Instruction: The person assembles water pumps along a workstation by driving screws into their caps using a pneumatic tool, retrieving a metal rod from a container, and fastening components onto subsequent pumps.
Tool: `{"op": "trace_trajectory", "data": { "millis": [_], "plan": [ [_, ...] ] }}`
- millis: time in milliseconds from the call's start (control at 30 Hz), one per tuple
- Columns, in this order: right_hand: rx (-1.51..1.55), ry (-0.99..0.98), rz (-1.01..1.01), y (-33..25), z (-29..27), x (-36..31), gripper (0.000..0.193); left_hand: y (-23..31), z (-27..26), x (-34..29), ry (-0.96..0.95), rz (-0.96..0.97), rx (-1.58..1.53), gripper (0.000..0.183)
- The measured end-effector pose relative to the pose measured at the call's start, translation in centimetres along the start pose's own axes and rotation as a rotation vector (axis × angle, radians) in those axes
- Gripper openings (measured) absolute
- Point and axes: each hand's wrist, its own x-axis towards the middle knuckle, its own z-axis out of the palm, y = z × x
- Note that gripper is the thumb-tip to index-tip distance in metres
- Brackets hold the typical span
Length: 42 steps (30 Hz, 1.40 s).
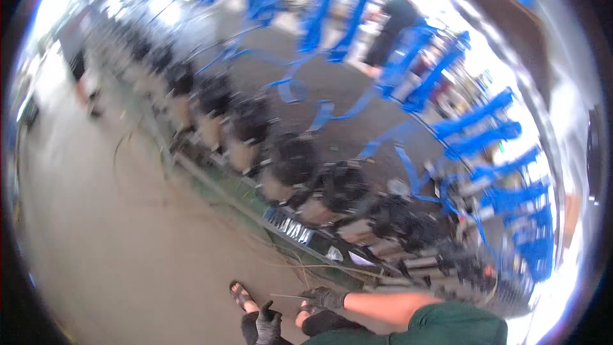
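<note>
My right hand (324,297), in a dark glove, reaches in from the right below a dark green sleeve. Its fingers are closed on a thin light-coloured rod (287,296) that points left; motion blur hides exactly what kind of tool it is. My left hand (269,326), gloved dark grey, hangs lower down beside my leg. A thumb and finger stand apart on it, and nothing shows in its grasp. Both hands are over the floor, away from the long machine.
A long machine (217,185) with a row of dark units runs diagonally from upper left to lower right. Blue straps (322,115) hang and lie over its dark bed. A cable (116,153) lies on the grey floor (128,236). One person (75,57) is far left, another (391,29) beyond the machine.
</note>
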Motion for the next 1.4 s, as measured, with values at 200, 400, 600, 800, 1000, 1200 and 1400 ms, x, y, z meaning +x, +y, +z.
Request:
{"op": "trace_trajectory", "data": {
  "millis": [200,400,600,800,1000,1200,1400],
  "plan": [
    [-0.154,0.401,-0.571,-2.6,-6.6,-12.1,0.041,17.9,3.7,-0.6,-0.422,0.553,0.914,0.047],
    [0.563,0.496,0.056,-10.3,-15.0,-31.3,0.033,27.6,13.8,-0.8,-0.755,0.321,0.365,0.025],
    [1.091,1.099,0.007,-5.4,-8.1,-45.0,0.036,31.7,25.4,-4.8,-0.984,0.322,0.383,0.018],
    [0.170,1.368,-0.039,0.4,-8.7,-57.1,0.027,27.5,29.4,-6.2,-0.909,0.061,0.068,0.010],
    [0.665,1.456,-0.003,4.9,-12.4,-57.9,0.016,24.3,30.3,-7.4,-0.559,-0.168,-0.010,0.015],
    [0.929,1.378,-0.046,8.3,-15.8,-53.8,0.025,23.3,29.6,-8.2,-0.479,-0.205,-0.165,0.016],
    [1.002,1.329,-0.033,8.1,-18.7,-51.1,0.027,23.7,28.4,-7.9,-0.453,-0.156,-0.151,0.016]
  ]
}}
